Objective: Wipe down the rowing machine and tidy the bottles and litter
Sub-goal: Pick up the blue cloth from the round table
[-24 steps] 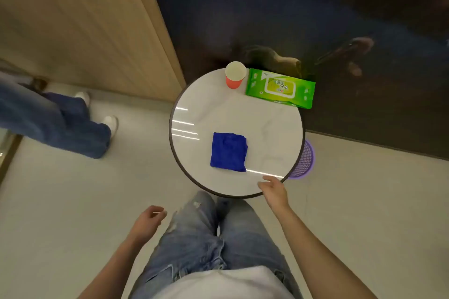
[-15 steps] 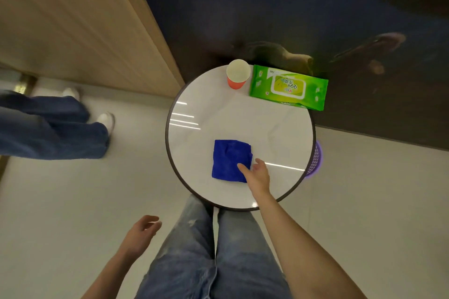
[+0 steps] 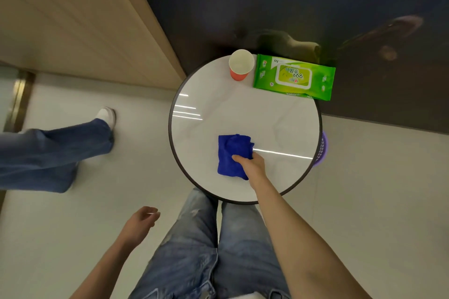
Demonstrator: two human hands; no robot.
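Head view shows the round white table (image 3: 243,109) directly in front of the person's legs, set against a dark wall. The rowing machine is not in view.

A green wipes pack (image 3: 294,77) lies at the far edge of the table and overhangs the rim on the right. The blue cloth (image 3: 229,150) lies on the near half of the table, with its right side bunched. The right hand (image 3: 252,165) sits on the cloth's near right corner, fingers curled into the fabric and grasping it. Most of the cloth lies flat on the surface. The left hand (image 3: 141,222) hangs beside the left thigh, loosely curled and holding nothing. An orange paper cup (image 3: 241,64) stands upright just beside the pack, on its left.

Judged step: pick up the cloth for wiping.

1. Gather more fabric into the palm before lifting. A corner grip lets the cloth trail.
2. Lift straight up and toward the body, away from the cup, which probably tips easily.
3. Refold the cloth into a flat pad, using the free left hand if needed.
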